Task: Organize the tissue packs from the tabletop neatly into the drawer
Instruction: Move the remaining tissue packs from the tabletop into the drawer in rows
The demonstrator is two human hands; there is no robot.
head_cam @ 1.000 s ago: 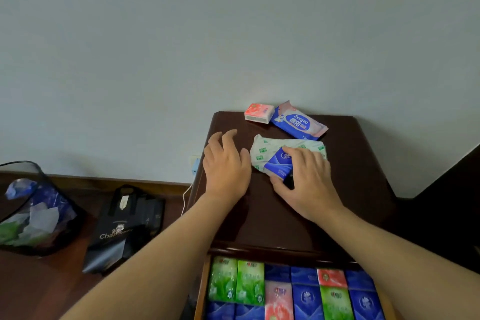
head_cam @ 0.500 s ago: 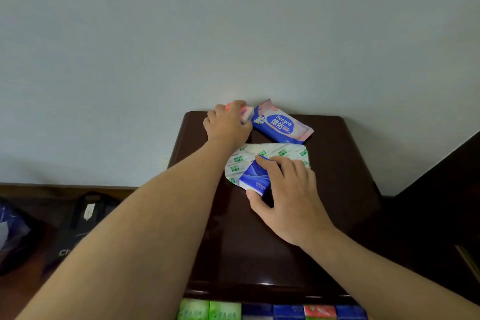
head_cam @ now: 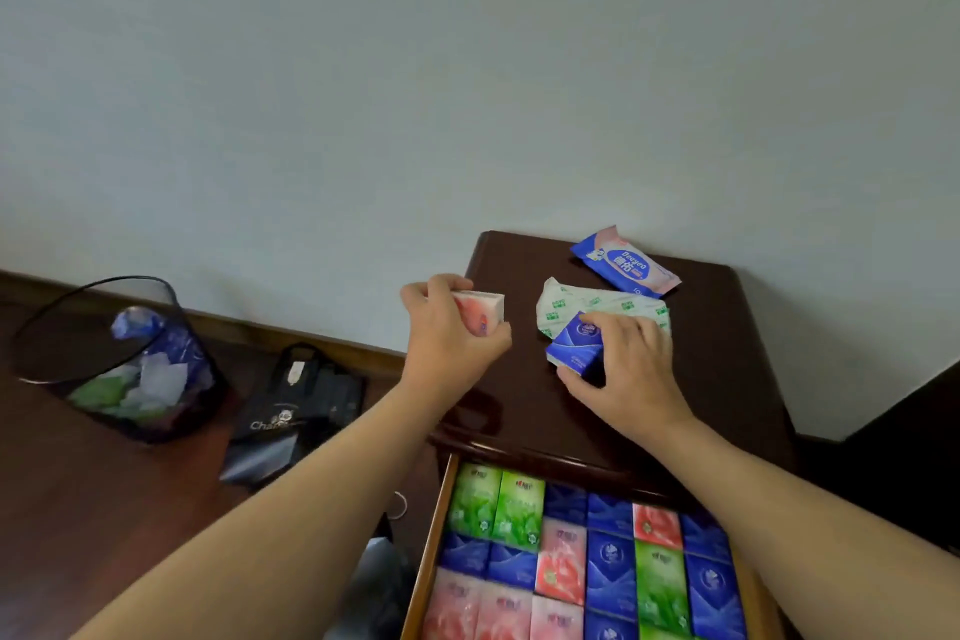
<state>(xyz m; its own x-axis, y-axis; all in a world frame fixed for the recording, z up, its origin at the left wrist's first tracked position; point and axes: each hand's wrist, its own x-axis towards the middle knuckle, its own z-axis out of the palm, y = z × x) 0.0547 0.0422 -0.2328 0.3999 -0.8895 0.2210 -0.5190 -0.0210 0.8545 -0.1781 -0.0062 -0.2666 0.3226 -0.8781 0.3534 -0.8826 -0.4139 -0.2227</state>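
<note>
My left hand (head_cam: pixel 447 333) grips a pink tissue pack (head_cam: pixel 480 309) above the left edge of the dark wooden nightstand top (head_cam: pixel 727 359). Over on the tabletop, my right hand (head_cam: pixel 631 369) holds a blue tissue pack (head_cam: pixel 574 351), which lies partly on a white-and-green wipes pack (head_cam: pixel 587 304). A blue-and-pink wipes pack (head_cam: pixel 626 265) lies near the wall. Below, the open drawer (head_cam: pixel 428 551) holds rows of green, blue and pink tissue packs (head_cam: pixel 563 551).
A black mesh wastebasket (head_cam: pixel 109 359) with crumpled wrappers stands on the wooden floor at the left. A black bag (head_cam: pixel 301 405) lies beside the nightstand. A pale wall runs behind; dark furniture sits at the far right.
My left hand took the pink pack from the back of the tabletop and pulled it toward the left edge. The right hand stayed on the blue pack. The view dropped, showing the drawer.
</note>
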